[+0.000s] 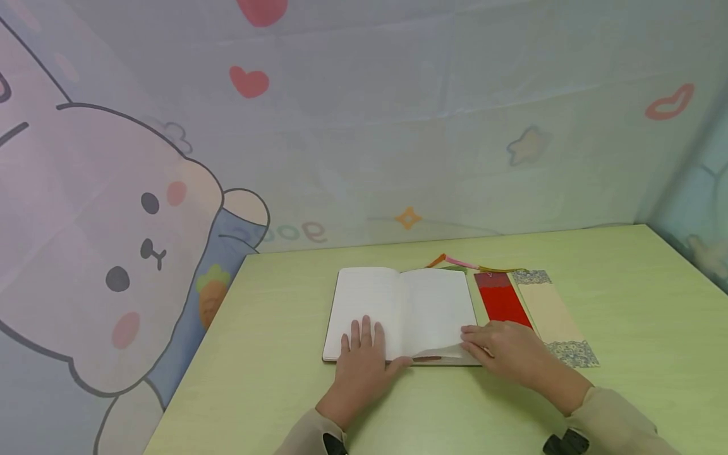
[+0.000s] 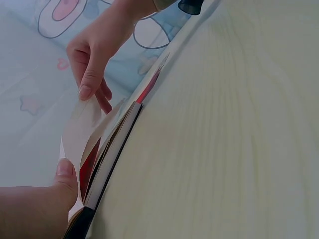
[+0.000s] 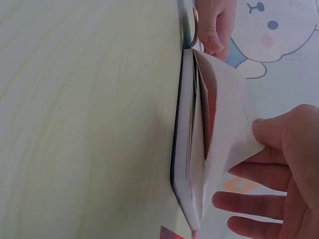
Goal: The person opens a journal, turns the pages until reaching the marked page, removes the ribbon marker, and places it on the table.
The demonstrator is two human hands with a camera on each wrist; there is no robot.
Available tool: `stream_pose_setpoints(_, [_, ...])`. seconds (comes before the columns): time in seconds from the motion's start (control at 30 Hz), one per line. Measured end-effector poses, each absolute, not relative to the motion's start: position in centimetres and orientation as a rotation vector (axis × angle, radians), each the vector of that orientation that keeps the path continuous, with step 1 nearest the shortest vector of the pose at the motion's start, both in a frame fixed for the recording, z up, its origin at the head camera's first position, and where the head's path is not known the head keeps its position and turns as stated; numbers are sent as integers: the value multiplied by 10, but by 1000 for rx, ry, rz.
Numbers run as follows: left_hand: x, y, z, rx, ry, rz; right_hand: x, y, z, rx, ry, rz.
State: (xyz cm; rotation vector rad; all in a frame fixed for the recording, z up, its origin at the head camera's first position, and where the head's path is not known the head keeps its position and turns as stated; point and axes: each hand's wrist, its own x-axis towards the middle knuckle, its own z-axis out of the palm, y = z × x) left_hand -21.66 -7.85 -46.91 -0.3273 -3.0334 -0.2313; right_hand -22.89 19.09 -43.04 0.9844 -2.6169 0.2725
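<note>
An open notebook (image 1: 370, 297) with white pages lies on the table. My left hand (image 1: 364, 363) rests with fingers spread on the lower left page, its thumb reaching past the middle fold. At the lower right corner, my right hand (image 1: 509, 351) pinches a page (image 3: 234, 124) between thumb and fingers, and that page is lifted and bowed. Under it, something red (image 2: 88, 167) shows between the leaves, mostly hidden. Right of the notebook lie a red bookmark (image 1: 503, 303), partly covered by my right hand, and a cream bookmark (image 1: 552, 313) with patterned ends.
Coloured cords (image 1: 455, 260) stick out past the notebook's top edge. The pale green table (image 1: 273, 316) extends to both sides and in front. A cloth backdrop (image 1: 398, 126) with a cartoon animal stands behind and to the left.
</note>
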Motion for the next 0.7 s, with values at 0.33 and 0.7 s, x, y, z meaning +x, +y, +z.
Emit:
stream_pose_setpoints(0.33, [-217, -76, -470, -324, -3020, -207, -231, 188, -433, 1047, -2336, 344])
stream_pose_setpoints(0.7, [-218, -74, -467, -325, -2999, -161, -236, 183, -429, 1116, -2068, 424])
